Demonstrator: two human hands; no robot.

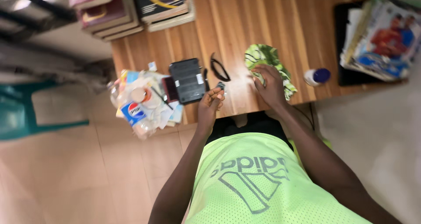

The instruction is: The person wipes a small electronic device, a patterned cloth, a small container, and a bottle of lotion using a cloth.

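The left hand [210,102] pinches a small dark object [220,87] while the right hand [268,84] lies open, pressing the green patterned cloth [267,62] beneath it flat on the wooden worktop [237,22].

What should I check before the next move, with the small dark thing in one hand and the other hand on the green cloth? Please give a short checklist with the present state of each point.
1. Left hand has a firm pinch on the small dark object: ok, it sits at the fingertips above the table edge.
2. Right hand is on the green patterned cloth: ok, the palm rests on it.
3. Cloth lies flat: not ok, it is crumpled.
4. Sunglasses are apart from both hands: ok.
5. Pile of wrappers and a bottle sits safely on the wooden table: not ok, it hangs over the edge.
6. What the small object is: cannot tell, too blurred.
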